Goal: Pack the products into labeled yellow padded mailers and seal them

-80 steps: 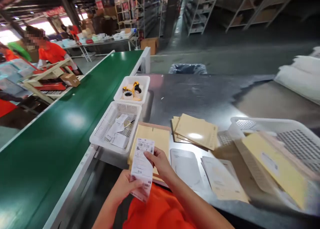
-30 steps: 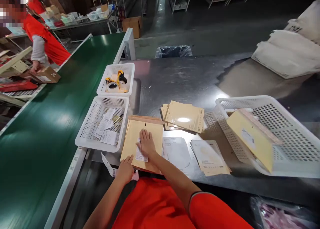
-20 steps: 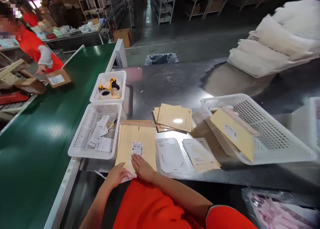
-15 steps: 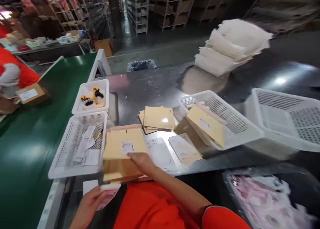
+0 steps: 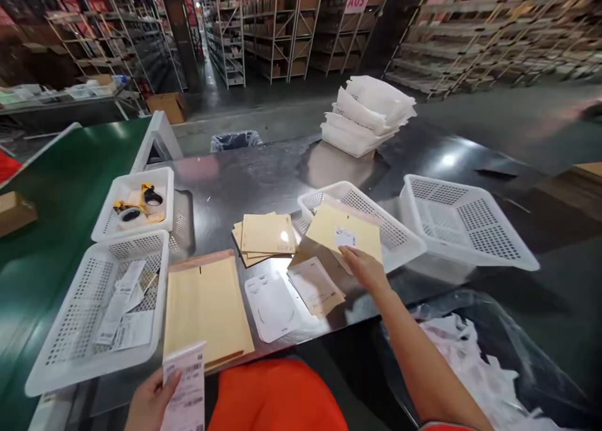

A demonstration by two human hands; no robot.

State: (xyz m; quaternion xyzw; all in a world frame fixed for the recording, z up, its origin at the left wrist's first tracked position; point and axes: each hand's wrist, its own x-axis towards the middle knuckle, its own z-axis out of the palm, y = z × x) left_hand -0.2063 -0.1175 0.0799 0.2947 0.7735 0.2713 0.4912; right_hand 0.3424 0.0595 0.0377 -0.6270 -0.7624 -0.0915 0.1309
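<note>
My right hand (image 5: 364,268) is closed on the near edge of a yellow mailing envelope (image 5: 323,225) with a white printed label on it. The envelope lies tilted over a white perforated basket (image 5: 399,241); its far side rests at the basket's rim. At the bottom left, my left hand (image 5: 149,401) grips a strip of printed shipping labels (image 5: 185,390) between thumb and fingers. Just beyond it lies a stack of larger yellow envelopes (image 5: 204,305), flat on the dark metal table. Whatever lies under the tilted envelope is mostly hidden.
Smaller yellow envelopes (image 5: 268,233), white cards (image 5: 270,305) and another pile of mailers (image 5: 316,283) lie mid-table. Left stand baskets with tape dispensers (image 5: 151,196) and paper slips (image 5: 125,296). A green conveyor (image 5: 98,148) runs alongside. White backing scraps (image 5: 470,356) fill a bag at lower right.
My right hand has moved right from the large envelope stack to the basket, carrying a labelled envelope. My left hand's label strip now faces up. The view has swung right.
</note>
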